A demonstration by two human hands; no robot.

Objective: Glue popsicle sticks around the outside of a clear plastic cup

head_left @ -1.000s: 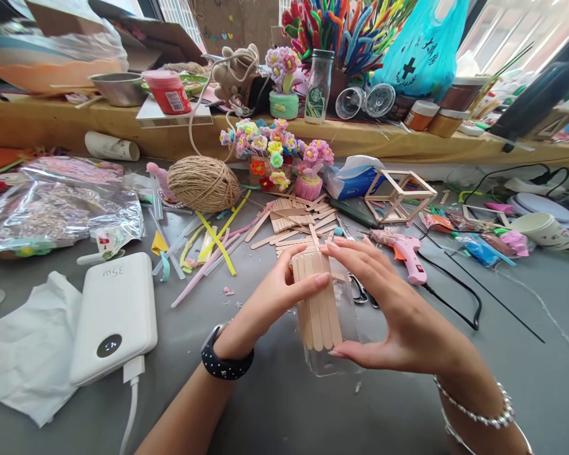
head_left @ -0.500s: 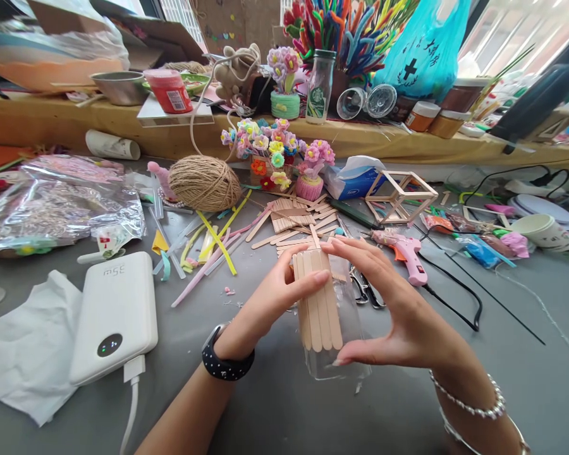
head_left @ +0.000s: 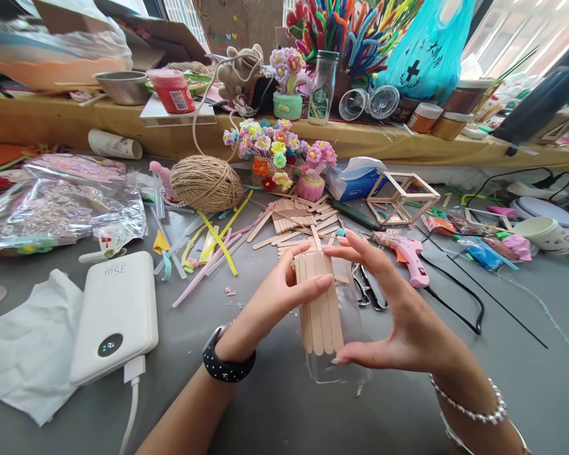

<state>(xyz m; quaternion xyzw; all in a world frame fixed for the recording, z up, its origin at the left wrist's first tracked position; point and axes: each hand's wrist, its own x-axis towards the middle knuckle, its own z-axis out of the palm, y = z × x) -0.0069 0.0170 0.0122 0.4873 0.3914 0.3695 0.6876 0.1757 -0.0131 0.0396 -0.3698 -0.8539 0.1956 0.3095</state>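
Several flat wooden craft sticks (head_left: pixel 320 309) lie side by side along one face of a clear plastic container (head_left: pixel 353 341). My left hand (head_left: pixel 296 284) grips the container from the left, its thumb pressed across the sticks and its other fingers partly hidden behind. My right hand (head_left: pixel 391 303) spans the sticks lengthwise, with the thumb at their lower ends and the fingertips at their upper ends. Beyond my hands lies a pile of loose craft sticks (head_left: pixel 291 218). A pair of black-handled scissors (head_left: pixel 372 294) is partly hidden behind my right hand.
A pink glue gun (head_left: pixel 410 256) and its cord lie to the right. At left rest a white power bank (head_left: pixel 116 316) and a crumpled tissue (head_left: pixel 33 347). Behind are a twine ball (head_left: pixel 206 183), pipe-cleaner flowers (head_left: pixel 275 148) and a wooden stick frame (head_left: pixel 401 196).
The view has shifted very slightly. Both hands keep nearly the same places on the container and sticks, with my right index and middle fingers lifted a little.
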